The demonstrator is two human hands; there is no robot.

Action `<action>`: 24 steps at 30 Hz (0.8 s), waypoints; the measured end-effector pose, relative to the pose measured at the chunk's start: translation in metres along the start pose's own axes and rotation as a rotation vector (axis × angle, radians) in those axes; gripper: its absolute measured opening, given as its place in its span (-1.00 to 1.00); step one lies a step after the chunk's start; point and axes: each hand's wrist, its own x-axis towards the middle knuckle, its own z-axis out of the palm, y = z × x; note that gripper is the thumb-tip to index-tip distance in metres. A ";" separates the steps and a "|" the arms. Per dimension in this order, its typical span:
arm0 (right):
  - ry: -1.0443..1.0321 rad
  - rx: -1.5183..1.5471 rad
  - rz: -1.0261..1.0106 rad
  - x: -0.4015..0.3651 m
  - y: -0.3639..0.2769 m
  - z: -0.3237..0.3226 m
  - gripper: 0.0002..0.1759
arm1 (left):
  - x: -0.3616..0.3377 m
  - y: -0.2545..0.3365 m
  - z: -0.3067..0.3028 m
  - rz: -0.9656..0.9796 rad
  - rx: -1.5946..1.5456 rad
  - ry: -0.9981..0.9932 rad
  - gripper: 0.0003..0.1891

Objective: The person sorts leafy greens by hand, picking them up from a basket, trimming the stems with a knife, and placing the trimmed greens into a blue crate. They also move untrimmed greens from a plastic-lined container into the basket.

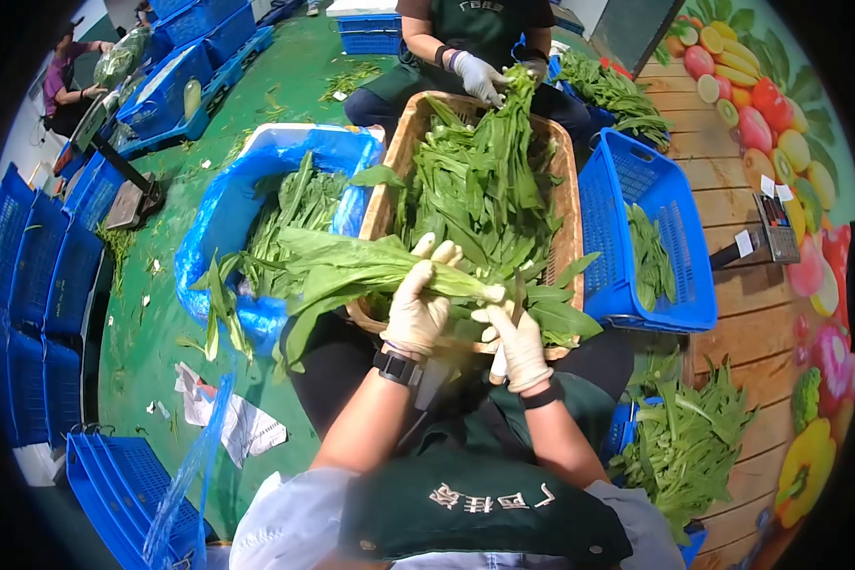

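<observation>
My left hand point(416, 315), in a pale glove, is wrapped round a bunch of long-leaf lettuce point(351, 271); its leaves spread to the left and its cut stem ends point right. My gloved right hand point(517, 348) is closed on a knife point(498, 367), the handle showing below the fist and the blade upright beside the stem ends. Both hands are over the near edge of a brown crate point(568, 204) heaped with loose lettuce point(475, 180). Left of it stands a container lined with blue plastic point(199, 237), more greens inside.
Across the crate sits a person in gloves point(478, 78) handling greens. A blue basket point(686, 275) with a few leaves stands at right, near a heap of lettuce point(684, 446). Stacked blue crates point(43, 275) line the left; a crumpled paper sheet point(228, 413) lies on the green floor.
</observation>
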 end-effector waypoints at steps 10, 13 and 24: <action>-0.121 -0.159 0.209 0.001 0.024 0.014 -0.69 | -0.007 -0.004 0.010 -0.050 -0.088 -0.176 -0.51; -0.250 0.158 0.339 -0.002 0.031 0.000 -0.59 | -0.012 0.014 0.033 -0.081 -0.065 -0.196 -0.48; -0.100 -0.078 -0.058 -0.024 -0.055 -0.036 -0.47 | -0.005 0.021 0.023 -0.126 -0.128 -0.266 -0.25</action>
